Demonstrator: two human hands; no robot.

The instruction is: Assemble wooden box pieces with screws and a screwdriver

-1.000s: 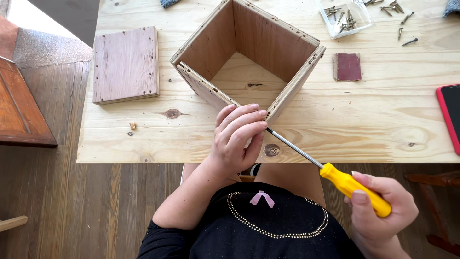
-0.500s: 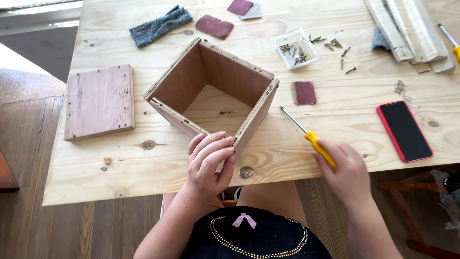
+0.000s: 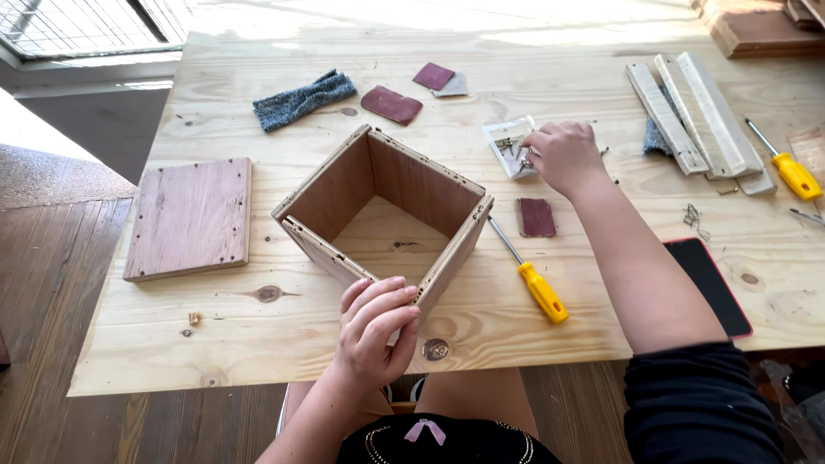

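An open square wooden box frame (image 3: 388,215) stands on the pale wooden table (image 3: 258,335). My left hand (image 3: 375,326) grips its near corner. My right hand (image 3: 560,155) reaches across to a small clear tray of screws (image 3: 507,148), fingers closed over its contents; what they hold is hidden. A yellow-handled screwdriver (image 3: 533,282) lies on the table just right of the box, not touched by either hand.
A flat wooden panel (image 3: 192,216) lies left of the box. Sandpaper pieces (image 3: 537,216), a grey cloth (image 3: 302,100), wooden slats (image 3: 692,116), a second yellow screwdriver (image 3: 786,167) and a red-edged phone (image 3: 709,283) are spread around. A loose screw (image 3: 195,319) lies near the front left.
My right hand has laid the screwdriver down beside the box and moved up to the screw tray. My left hand has stayed on the box corner.
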